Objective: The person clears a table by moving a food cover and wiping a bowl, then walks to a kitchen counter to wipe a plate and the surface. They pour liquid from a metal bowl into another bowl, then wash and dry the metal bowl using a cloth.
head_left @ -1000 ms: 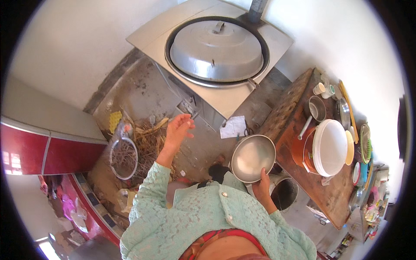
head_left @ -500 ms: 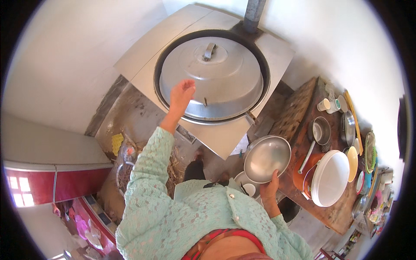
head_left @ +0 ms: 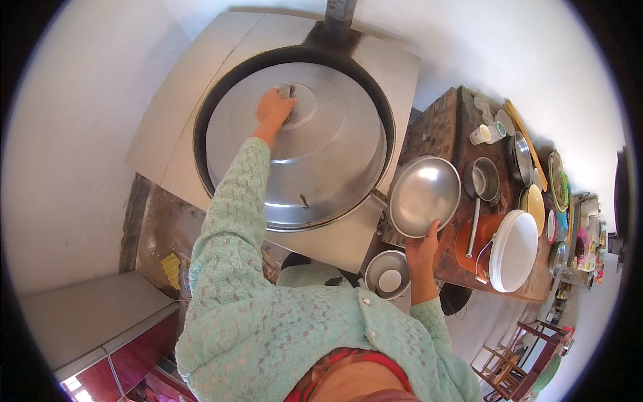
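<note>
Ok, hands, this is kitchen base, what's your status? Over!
Left hand gripping top of the big lid. Right hand holding metal bowl. Lid over black-rimmed pan. Saucepan right of bowl.

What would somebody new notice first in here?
Probably the huge, round silver lid on the pale stove, with the person's left hand on its handle. Next, the shiny metal bowl to the lid's right, held by the right hand.

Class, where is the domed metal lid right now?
In the head view, the domed metal lid sits slightly left of upper centre on the pale stove, its handle under the left grip, a held metal bowl to its right.
</note>
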`<state>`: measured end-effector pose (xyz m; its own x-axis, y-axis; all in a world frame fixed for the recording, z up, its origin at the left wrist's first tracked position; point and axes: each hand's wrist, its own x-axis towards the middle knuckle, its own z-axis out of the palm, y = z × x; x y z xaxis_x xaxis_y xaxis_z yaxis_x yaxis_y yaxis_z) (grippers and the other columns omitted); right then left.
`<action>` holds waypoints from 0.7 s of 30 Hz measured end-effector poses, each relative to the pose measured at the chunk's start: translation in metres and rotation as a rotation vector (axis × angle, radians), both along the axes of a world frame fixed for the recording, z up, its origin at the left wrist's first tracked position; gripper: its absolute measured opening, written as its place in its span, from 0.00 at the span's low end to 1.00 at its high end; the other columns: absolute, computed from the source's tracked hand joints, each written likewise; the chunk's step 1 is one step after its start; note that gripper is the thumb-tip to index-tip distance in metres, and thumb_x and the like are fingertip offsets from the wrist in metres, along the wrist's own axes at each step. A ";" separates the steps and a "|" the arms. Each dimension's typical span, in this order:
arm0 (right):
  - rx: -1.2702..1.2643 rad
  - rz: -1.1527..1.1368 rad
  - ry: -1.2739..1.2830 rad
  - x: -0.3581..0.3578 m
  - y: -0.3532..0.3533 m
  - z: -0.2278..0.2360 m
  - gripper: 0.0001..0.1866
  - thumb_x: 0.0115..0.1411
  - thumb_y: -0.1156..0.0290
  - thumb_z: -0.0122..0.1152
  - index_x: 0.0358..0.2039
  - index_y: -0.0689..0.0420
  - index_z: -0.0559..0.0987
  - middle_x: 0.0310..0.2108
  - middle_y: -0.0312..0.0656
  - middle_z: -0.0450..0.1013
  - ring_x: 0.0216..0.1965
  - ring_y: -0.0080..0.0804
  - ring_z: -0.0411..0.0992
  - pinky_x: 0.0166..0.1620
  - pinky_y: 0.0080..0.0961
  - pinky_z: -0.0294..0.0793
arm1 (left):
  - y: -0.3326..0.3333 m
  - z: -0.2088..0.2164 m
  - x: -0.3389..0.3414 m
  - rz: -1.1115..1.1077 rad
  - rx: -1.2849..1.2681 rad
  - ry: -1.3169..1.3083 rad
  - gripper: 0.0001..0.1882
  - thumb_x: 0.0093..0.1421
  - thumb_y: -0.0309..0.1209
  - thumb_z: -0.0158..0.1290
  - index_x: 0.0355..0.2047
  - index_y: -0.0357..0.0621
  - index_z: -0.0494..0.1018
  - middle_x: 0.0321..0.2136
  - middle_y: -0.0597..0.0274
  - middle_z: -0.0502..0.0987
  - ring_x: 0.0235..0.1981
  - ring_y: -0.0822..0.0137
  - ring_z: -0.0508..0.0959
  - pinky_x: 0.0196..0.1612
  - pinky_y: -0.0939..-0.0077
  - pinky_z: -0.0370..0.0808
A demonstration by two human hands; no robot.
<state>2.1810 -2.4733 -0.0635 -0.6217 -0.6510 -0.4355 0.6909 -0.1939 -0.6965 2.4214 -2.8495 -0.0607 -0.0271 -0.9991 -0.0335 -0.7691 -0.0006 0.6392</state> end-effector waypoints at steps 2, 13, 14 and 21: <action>0.019 0.006 0.005 -0.006 -0.004 -0.006 0.25 0.63 0.53 0.42 0.54 0.56 0.62 0.52 0.40 0.65 0.51 0.35 0.66 0.51 0.35 0.68 | -0.006 -0.002 -0.007 0.036 0.035 -0.061 0.24 0.42 0.42 0.59 0.37 0.40 0.74 0.35 0.50 0.77 0.38 0.54 0.76 0.41 0.62 0.71; -0.032 0.048 -0.161 -0.017 -0.009 -0.040 0.25 0.64 0.52 0.40 0.54 0.56 0.62 0.52 0.40 0.65 0.51 0.36 0.66 0.48 0.33 0.70 | -0.023 0.034 0.034 0.017 0.014 0.380 0.11 0.35 0.30 0.58 0.18 0.35 0.73 0.16 0.58 0.72 0.17 0.67 0.70 0.22 0.71 0.65; -0.009 0.049 -0.172 -0.015 -0.010 -0.037 0.26 0.63 0.51 0.40 0.54 0.56 0.62 0.52 0.40 0.65 0.51 0.35 0.66 0.49 0.33 0.69 | -0.026 0.045 0.053 -0.011 -0.008 0.562 0.09 0.35 0.28 0.57 0.16 0.35 0.72 0.15 0.62 0.70 0.16 0.71 0.67 0.20 0.73 0.62; -0.010 0.090 -0.173 -0.015 -0.020 -0.039 0.25 0.64 0.49 0.38 0.52 0.55 0.64 0.49 0.40 0.68 0.45 0.33 0.70 0.42 0.30 0.73 | -0.013 0.186 0.151 0.148 -0.076 0.331 0.06 0.40 0.27 0.55 0.16 0.43 0.69 0.14 0.70 0.64 0.13 0.78 0.60 0.14 0.82 0.54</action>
<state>2.1657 -2.4937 -0.1021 -0.4774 -0.7051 -0.5243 0.8149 -0.1322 -0.5643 2.5726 -2.8629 0.1251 0.1207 -0.9923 0.0279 -0.5162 -0.0388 0.8556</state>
